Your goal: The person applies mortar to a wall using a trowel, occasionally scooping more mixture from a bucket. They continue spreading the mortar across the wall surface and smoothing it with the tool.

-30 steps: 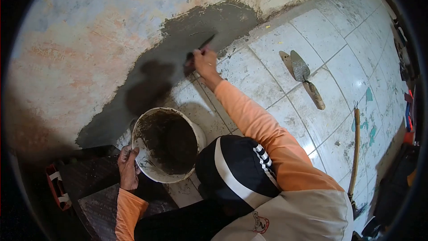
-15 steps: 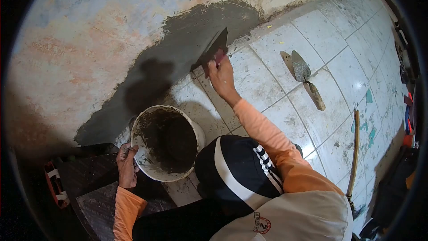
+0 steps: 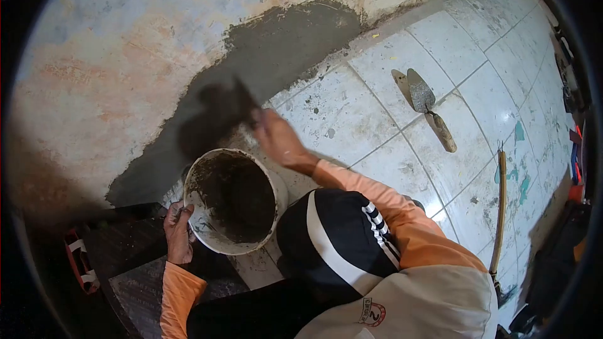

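Note:
My left hand (image 3: 179,232) grips the left rim of a round bucket (image 3: 281,191), which is smeared with cement inside and tilted a little. Above and right of the bucket, my right hand (image 3: 279,139) is blurred by motion, its fingers closed on the handle of a flat trowel (image 3: 245,100). The dark blade lies close to the grey wet plaster (image 3: 276,41) low on the wall; whether it touches is hard to tell. Shadows fall on the plaster around the blade.
A pointed trowel (image 3: 421,91) with a wooden handle lies on the white tiled floor (image 3: 370,100). Further right is a long thin wooden stick (image 3: 500,213). Dark boards (image 3: 144,289) lie at the lower left, and dark bags and other things line the right edge.
My right hand and the flat trowel have moved left and down along the plaster, nearer the bucket. My left hand and the bucket have stayed in place.

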### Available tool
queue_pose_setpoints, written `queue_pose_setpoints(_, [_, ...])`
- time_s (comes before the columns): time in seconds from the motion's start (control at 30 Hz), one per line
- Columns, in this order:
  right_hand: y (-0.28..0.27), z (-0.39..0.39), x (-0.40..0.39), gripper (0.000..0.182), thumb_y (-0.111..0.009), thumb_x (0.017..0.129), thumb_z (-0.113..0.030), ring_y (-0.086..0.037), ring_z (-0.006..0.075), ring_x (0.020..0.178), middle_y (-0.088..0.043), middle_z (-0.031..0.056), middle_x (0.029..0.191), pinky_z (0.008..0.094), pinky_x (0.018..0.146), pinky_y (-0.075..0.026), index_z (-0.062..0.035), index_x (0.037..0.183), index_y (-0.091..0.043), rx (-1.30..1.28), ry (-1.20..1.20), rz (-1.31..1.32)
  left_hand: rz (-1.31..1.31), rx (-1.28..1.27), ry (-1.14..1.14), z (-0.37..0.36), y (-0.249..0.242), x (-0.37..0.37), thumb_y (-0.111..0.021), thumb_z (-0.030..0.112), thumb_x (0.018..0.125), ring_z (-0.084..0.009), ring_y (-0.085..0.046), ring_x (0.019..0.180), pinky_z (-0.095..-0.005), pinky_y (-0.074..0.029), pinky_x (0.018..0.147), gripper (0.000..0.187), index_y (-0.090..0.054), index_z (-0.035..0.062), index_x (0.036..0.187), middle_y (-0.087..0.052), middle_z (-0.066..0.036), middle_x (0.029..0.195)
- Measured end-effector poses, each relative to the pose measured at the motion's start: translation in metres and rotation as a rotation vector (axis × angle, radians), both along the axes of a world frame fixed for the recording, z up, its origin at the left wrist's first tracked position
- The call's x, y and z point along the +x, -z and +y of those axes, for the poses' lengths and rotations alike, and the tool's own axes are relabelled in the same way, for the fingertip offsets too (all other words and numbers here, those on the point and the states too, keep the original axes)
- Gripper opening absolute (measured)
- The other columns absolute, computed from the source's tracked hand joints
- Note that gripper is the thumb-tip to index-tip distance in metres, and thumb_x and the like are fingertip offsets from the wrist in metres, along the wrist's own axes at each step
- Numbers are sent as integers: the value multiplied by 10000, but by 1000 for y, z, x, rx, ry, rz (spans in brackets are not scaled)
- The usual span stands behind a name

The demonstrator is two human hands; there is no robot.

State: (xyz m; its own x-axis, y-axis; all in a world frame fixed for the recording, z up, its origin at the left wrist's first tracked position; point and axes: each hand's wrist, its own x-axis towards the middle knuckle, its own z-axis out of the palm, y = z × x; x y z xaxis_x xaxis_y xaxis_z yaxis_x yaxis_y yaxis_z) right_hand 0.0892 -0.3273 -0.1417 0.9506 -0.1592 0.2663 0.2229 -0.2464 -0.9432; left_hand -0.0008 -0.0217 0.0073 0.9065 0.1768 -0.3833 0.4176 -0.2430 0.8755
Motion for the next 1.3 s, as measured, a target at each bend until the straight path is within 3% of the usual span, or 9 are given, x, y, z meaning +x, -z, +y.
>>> queue_pose_setpoints(0.07, [25,-31,-2,271,-610,992,-76,-689,435,910,-701,253,979,479,857,-556,29,1242,-623,14,191,-113,4,2,13,3,0,-1,-694,158,1030,15,-498,534,-181,-311,400,103,-684,112,1121,-670,68,836])
queue_pose_setpoints(0.23, [24,-97,26,655,-541,1002,5,-621,461,1165,-447,294,1507,488,931,-560,-26,1617,-317,-209,412,-101,-1,-40,13,2,2,2,-697,158,1029,14,-493,530,-188,-308,401,102,-681,111,1118,-663,71,831])
queue_pose_setpoints(0.33, [59,-60,63,686,-531,998,-7,-567,498,1283,-437,312,1531,514,1024,-532,-36,1637,-283,-426,489,-183,11,-5,5,-4,-4,2,-693,148,1031,9,-486,528,-192,-297,402,96,-673,108,1116,-662,69,833])
queue_pose_setpoints(0.47, [25,-9,17,662,-537,1002,-83,-492,516,1388,-394,319,1574,503,1131,-472,-21,1620,-308,-429,-148,45,-9,16,10,-5,-1,2,-689,125,1024,-4,-502,569,-195,-295,413,110,-664,97,1128,-669,46,872])
queue_pose_setpoints(0.67, [81,-30,-38,367,-595,1055,-178,-670,330,1157,-713,191,1236,416,972,-537,11,1367,-635,81,-76,98,19,4,-29,4,-12,-14,-658,31,978,-40,-609,779,-207,-482,559,190,-651,73,1162,-691,-3,1002])
queue_pose_setpoints(0.87, [82,-113,-81,331,-593,1097,-268,-652,142,967,-722,54,1118,319,851,-557,1,1273,-674,521,-89,240,1,97,-49,15,-29,-38,-686,62,996,-57,-627,762,-224,-483,571,222,-668,52,1216,-710,-18,989])
queue_pose_setpoints(1.07, [22,-169,-67,343,-636,1069,-283,-624,120,842,-700,24,998,305,762,-534,-5,1259,-700,396,-235,376,-33,125,-36,3,-44,-45,-681,87,1015,-74,-642,777,-233,-506,631,203,-682,16,1206,-711,-39,976])
queue_pose_setpoints(1.17, [-24,-179,-62,282,-695,1036,-279,-459,52,656,-605,-72,799,246,609,-372,-18,1122,-758,429,-290,487,-77,205,-12,-5,-41,-36,-696,140,1019,-110,-669,823,-257,-534,709,254,-699,-8,1225,-729,-64,1003])
queue_pose_setpoints(1.3, [-114,-178,-59,284,-682,1051,-302,-462,55,661,-592,-65,801,263,597,-370,-30,1111,-735,67,-514,361,-229,481,138,-4,-29,-9,-713,268,1022,-154,-690,898,-309,-546,827,383,-733,-45,1242,-764,-100,1038])
